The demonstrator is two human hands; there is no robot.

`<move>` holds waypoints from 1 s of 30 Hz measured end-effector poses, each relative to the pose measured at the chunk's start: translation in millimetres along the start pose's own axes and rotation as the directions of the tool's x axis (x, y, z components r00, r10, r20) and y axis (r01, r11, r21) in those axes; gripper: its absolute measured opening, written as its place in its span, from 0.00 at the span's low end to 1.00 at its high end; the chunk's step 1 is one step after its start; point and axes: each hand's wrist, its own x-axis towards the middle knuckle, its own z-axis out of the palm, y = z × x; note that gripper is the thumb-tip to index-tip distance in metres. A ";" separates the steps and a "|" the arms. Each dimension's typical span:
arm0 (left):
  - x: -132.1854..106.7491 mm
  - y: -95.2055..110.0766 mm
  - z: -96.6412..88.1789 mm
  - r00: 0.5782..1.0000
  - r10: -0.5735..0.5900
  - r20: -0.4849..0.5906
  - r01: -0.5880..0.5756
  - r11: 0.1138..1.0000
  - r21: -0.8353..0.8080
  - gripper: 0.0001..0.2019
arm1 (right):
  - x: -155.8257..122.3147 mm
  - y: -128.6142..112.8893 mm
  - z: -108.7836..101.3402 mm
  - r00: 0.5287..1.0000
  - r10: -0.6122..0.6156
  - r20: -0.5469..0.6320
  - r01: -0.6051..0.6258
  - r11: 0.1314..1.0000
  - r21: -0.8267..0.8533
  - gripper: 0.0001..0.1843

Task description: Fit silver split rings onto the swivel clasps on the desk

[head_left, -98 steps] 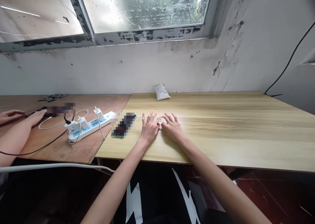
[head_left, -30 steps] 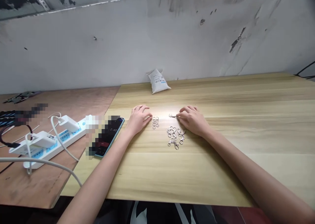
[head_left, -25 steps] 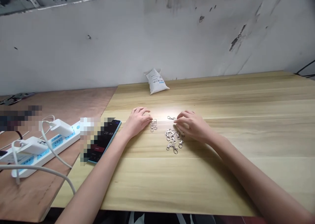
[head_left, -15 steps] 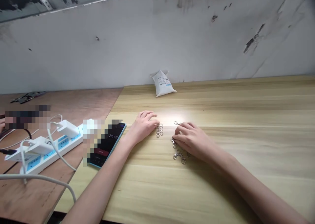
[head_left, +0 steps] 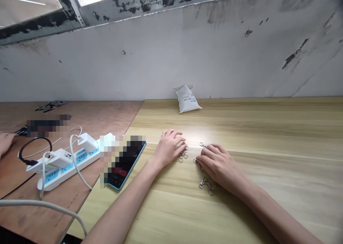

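My left hand [head_left: 171, 148] lies on the wooden table with its fingers spread, fingertips touching a small cluster of metal split rings [head_left: 185, 156] and partly covering them. To its right, my right hand [head_left: 218, 162] is curled palm down, its fingertips closed on a silver swivel clasp [head_left: 198, 164] that lies partly under them. Another clasp [head_left: 203, 145] sticks out beyond the knuckles. Nearer to me, several more clasps [head_left: 207, 186] lie in a loose bunch beside the palm. The right thumb is hidden.
A white plastic packet [head_left: 188, 100] stands near the wall. Left of my forearm lies a phone [head_left: 128, 167]. A white power strip [head_left: 77, 161] with plugged chargers and cables sits on the brown table, and another person's hand [head_left: 5, 142] is at the far left.
The camera has shifted, so everything appears farther right and lower. My left fingertips now cover a little more of the rings. More of the other person's hand shows.
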 end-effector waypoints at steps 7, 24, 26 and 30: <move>1.4 3.4 2.6 0.999 -0.043 0.011 0.044 0.992 -0.119 0.04 | -1.1 1.5 2.0 0.999 0.036 -0.020 -0.034 0.998 0.056 0.13; -5.0 10.2 -1.7 0.995 -0.041 -0.095 0.015 0.964 -0.267 0.09 | -7.9 -0.8 -6.3 0.852 0.522 -0.048 -0.364 0.655 0.662 0.09; -5.0 9.7 -0.8 0.992 -0.071 -0.108 0.034 0.951 -0.308 0.07 | -7.9 -0.5 -5.5 0.836 0.548 -0.022 -0.375 0.601 0.706 0.09; -5.0 9.3 -1.1 0.982 -0.144 -0.120 0.091 0.925 -0.369 0.02 | -8.2 -1.2 -1.8 0.830 0.558 0.006 -0.385 0.565 0.730 0.09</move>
